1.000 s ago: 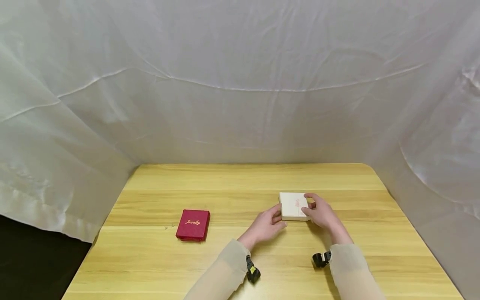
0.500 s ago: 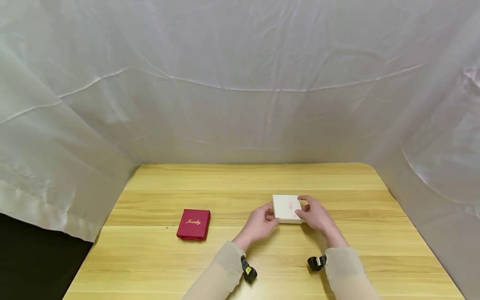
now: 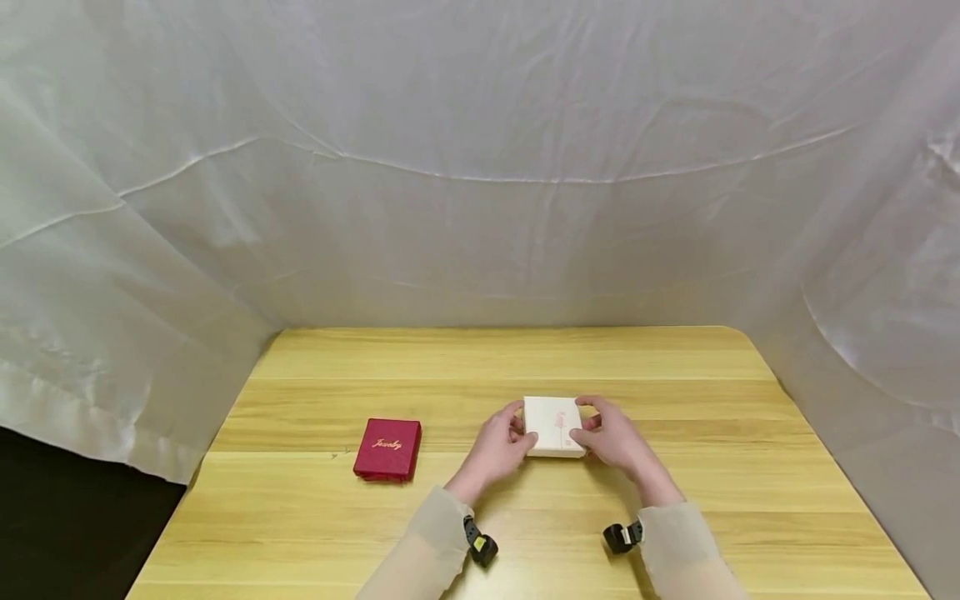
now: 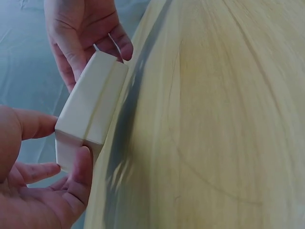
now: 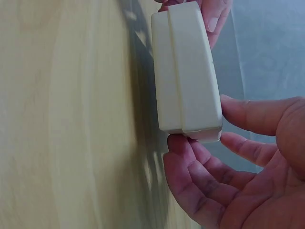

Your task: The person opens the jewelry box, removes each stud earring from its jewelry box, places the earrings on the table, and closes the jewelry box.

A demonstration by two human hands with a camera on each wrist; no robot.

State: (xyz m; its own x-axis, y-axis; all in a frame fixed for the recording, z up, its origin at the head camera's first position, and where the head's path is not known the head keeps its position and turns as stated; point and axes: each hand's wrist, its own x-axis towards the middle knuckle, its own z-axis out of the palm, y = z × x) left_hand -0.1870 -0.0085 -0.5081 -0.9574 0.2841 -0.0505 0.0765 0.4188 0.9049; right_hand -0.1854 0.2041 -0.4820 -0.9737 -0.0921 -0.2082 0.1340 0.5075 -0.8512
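Note:
A small white lidded box with pink lettering on top is held level between both hands, over the right-centre of the table. Its seam between lid and base shows in the wrist views, and a shadow falls on the wood beside it. My left hand pinches the box's left end, thumb near the front corner. At the opposite end my right hand grips it, with thumb and forefinger at the lid's edge and other fingers curled below in the right wrist view. To the left lies a red box with gold "Jewelry" lettering.
The wooden table extends to a rounded far edge. Pale curtains hang behind it and along both sides. A small black camera is strapped to the left wrist and another black camera to the right.
Both hands have carried the white box leftward and slightly nearer to me. The left hand's thumb has come up against the box's front corner. The red box has stayed put.

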